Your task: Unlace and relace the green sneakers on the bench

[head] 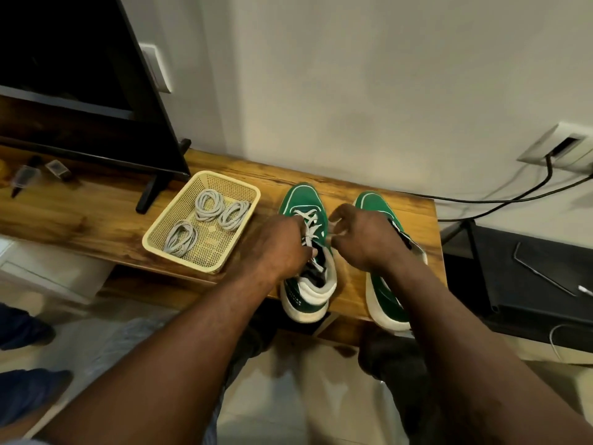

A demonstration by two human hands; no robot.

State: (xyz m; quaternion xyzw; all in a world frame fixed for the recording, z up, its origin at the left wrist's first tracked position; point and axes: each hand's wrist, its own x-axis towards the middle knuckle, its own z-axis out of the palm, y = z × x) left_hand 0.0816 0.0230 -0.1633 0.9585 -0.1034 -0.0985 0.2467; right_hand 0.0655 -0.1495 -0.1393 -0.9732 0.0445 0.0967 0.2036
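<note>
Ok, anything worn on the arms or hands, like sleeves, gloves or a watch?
Nothing visible. The left forearm and right forearm are bare to the frame edge, no sleeves. The left hand and right hand have no gloves, watch or wristband; rings cannot be ruled out.

- The green sneaker (301,200) on your left stands upright on the surface (96,220), toe to the wall; its white lace (308,220) crosses the eyelets nearest the toe
- Its twin (373,203) stands just beside it, parallel

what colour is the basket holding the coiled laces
Pale cream-yellow, a perforated plastic basket; the head view shows it clearly.
</note>
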